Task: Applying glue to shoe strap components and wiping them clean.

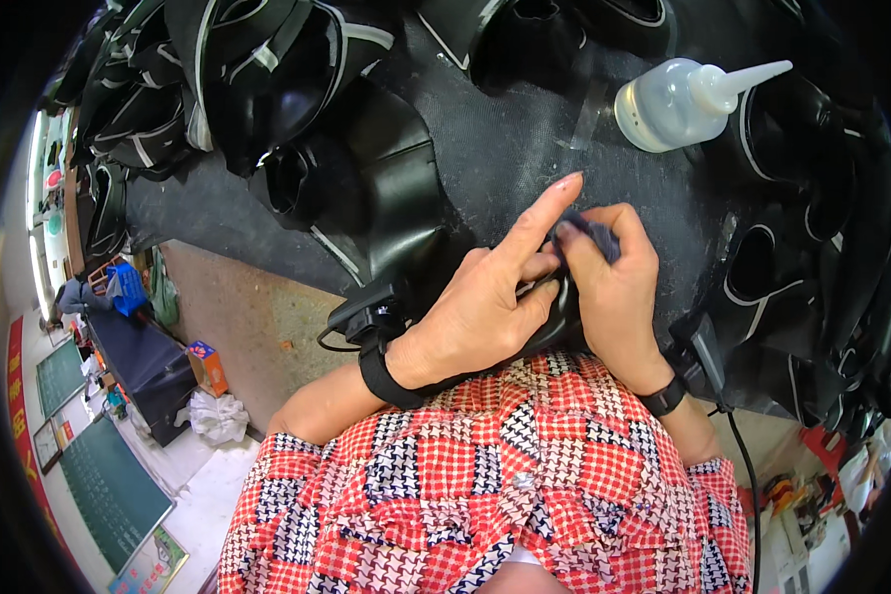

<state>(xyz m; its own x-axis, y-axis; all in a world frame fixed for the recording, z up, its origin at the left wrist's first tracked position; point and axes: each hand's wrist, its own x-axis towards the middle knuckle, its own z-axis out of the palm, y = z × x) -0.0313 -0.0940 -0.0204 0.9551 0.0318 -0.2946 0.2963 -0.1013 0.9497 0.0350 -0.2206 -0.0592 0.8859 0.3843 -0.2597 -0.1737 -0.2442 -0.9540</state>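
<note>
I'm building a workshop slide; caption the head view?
Right hand pinching a dark cloth, left hand beside it, at a black worktable bearing a squeeze bottle and pale-edged black pieces.

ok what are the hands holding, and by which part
The right hand pinches a dark cloth by a bunched part; whether the left hand grips anything cannot be told.
</note>
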